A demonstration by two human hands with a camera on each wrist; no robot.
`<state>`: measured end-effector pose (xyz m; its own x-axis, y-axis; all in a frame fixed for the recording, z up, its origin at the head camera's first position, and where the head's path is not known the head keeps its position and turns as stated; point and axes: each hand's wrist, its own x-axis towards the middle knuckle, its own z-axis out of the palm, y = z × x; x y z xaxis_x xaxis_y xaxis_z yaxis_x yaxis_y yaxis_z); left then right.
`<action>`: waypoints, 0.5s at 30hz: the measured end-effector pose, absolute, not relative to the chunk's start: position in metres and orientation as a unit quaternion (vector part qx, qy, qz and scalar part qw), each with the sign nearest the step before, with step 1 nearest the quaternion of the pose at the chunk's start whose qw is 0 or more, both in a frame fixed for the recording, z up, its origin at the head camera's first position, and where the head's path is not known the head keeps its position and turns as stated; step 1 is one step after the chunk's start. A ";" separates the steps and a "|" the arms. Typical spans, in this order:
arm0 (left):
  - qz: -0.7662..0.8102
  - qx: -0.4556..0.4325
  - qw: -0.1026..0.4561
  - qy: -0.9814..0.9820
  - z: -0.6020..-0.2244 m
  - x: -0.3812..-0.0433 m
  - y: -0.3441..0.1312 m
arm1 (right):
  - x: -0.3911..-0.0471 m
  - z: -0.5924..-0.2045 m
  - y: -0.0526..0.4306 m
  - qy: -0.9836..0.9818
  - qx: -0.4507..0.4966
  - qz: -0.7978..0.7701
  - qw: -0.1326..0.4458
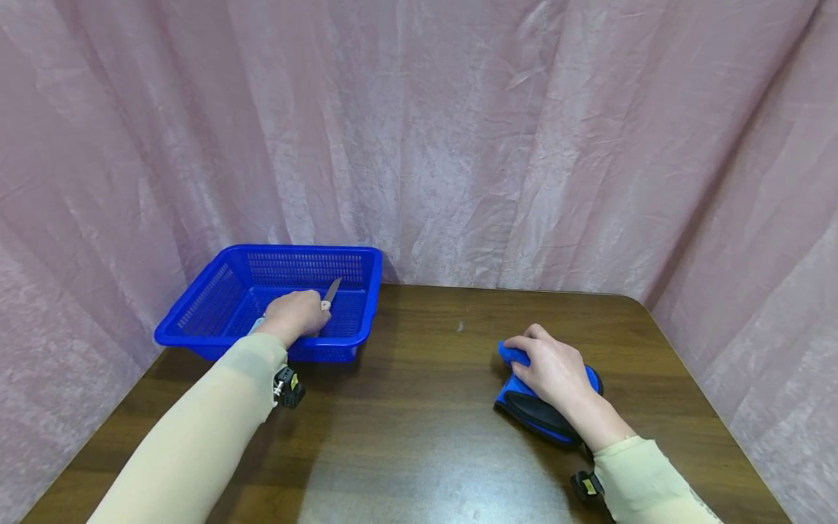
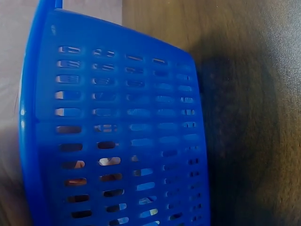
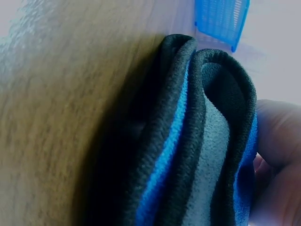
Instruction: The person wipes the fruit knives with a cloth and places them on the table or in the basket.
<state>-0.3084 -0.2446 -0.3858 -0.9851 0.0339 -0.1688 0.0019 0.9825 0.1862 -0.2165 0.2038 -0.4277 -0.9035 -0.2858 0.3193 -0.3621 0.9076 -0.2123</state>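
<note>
In the head view my left hand point(image 1: 296, 314) is down inside a blue plastic basket point(image 1: 369, 320). It grips a small knife point(image 1: 332, 291) whose pale handle is mostly covered by the fingers; its blade points away to the upper right. Something light blue point(image 1: 258, 324) shows beside the wrist, too covered to identify. On the right of the table, my right hand point(image 1: 553, 367) lies over a folded blue and black padded fabric item point(image 1: 540, 415), pinching its blue upper part. In the right wrist view this fabric item point(image 3: 211, 127) has black-bound edges and a grey inner layer.
The basket stands at the back left of a brown wooden table point(image 1: 419, 407). In the left wrist view its slotted side wall point(image 2: 117, 89) blocks most of what lies within. Pink curtains point(image 1: 445, 145) hang close behind the table and along its sides.
</note>
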 end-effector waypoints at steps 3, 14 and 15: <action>0.088 0.009 0.098 0.991 -0.385 -0.310 -0.242 | -0.217 -0.431 0.203 -0.967 0.167 0.135 0.139; 0.084 0.035 0.163 0.982 -0.382 -0.310 -0.241 | -0.216 -0.440 0.202 -0.969 0.166 0.132 0.123; 0.084 0.039 0.166 0.982 -0.382 -0.310 -0.241 | -0.216 -0.441 0.202 -0.970 0.166 0.132 0.123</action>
